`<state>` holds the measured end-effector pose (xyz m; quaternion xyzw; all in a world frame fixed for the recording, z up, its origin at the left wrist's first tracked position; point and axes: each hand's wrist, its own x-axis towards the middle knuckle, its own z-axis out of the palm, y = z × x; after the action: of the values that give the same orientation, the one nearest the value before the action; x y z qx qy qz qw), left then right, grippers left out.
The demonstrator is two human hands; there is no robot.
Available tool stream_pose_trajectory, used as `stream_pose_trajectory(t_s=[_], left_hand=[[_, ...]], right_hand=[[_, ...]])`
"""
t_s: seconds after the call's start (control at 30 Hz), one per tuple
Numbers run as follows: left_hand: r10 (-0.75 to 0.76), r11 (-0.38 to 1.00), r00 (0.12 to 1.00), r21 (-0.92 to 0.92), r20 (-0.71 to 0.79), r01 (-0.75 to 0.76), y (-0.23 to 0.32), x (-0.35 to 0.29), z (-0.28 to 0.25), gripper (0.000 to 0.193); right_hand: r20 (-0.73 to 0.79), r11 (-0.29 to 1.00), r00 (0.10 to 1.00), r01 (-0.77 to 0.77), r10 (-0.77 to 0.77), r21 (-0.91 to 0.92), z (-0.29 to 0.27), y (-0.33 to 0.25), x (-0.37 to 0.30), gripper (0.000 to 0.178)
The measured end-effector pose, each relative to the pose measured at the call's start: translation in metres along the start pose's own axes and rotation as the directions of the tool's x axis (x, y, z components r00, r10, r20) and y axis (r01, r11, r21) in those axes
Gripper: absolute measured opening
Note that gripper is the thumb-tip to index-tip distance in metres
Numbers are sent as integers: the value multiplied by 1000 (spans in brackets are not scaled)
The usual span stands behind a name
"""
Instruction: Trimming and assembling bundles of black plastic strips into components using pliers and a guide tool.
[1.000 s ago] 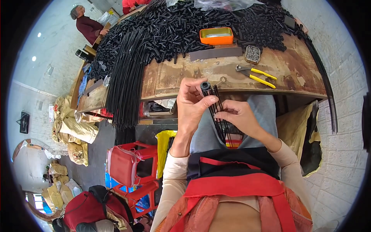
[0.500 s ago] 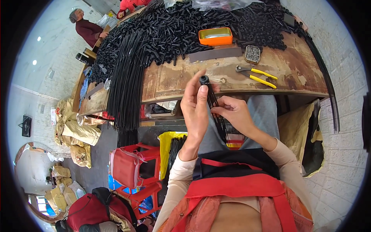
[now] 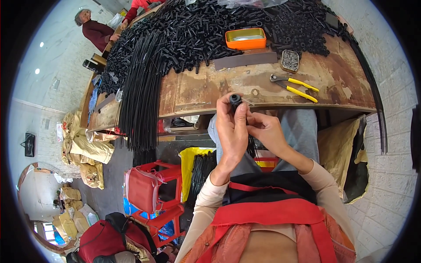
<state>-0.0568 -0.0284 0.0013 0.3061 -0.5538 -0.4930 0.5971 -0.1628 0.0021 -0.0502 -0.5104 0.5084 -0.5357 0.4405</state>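
Near the table's front edge, my left hand [image 3: 232, 136] is closed around a short black tube [image 3: 235, 99], its round hollow end facing up. Black thin rods [image 3: 251, 147] hang below the tube, partly hidden behind my hands. Beside it my right hand [image 3: 268, 131] is closed, thumb and fingers pinched together against the left hand near the rods. Whatever sits in that pinch is hidden. A thin pale sliver [image 3: 247, 101] sticks out next to the tube. Beyond my right hand, pliers with yellow handles [image 3: 300, 87] lie on the wooden table [image 3: 197, 90].
A large heap of black tube pieces [image 3: 197, 39] covers the far table. Long black rods [image 3: 140, 92] overhang its left front edge. An orange tin [image 3: 245, 44], a grey strip [image 3: 245, 60] and a box of small metal parts [image 3: 290, 60] stand ahead. Red stools [image 3: 149, 188] are left; people work nearby.
Both my hands have come slightly nearer and to the right. My left fingers have closed round the tube, and the right hand has moved up against the left.
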Motion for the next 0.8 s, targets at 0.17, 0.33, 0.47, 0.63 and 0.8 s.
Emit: stream_pose_trajectory(t_s=[0.17,0.33,0.47,0.63,0.8], left_hand=[[-16,990,999,141,-28,20,-30,3,-1,19],[-35,992,999,122,5,34,-22,18,-20,19],[-127,989,952,-35,280,142,-19,24,-22,21],[-237,944,854,-100,463,316,-22,18,-30,33],[-269,884,878,-259,397,388,-17,4,-35,25]], right_hand=[[43,984,999,-13,21,-175,-13,2,6,18],[132,566,900,369,-415,-737,-67,-2,16,15],[45,300,846,238,-531,-924,-121,-5,40,25],[74,369,938,206,-339,-906,-155,13,64,38],[-68,667,922,224,-382,-710,-148,3,53,28]])
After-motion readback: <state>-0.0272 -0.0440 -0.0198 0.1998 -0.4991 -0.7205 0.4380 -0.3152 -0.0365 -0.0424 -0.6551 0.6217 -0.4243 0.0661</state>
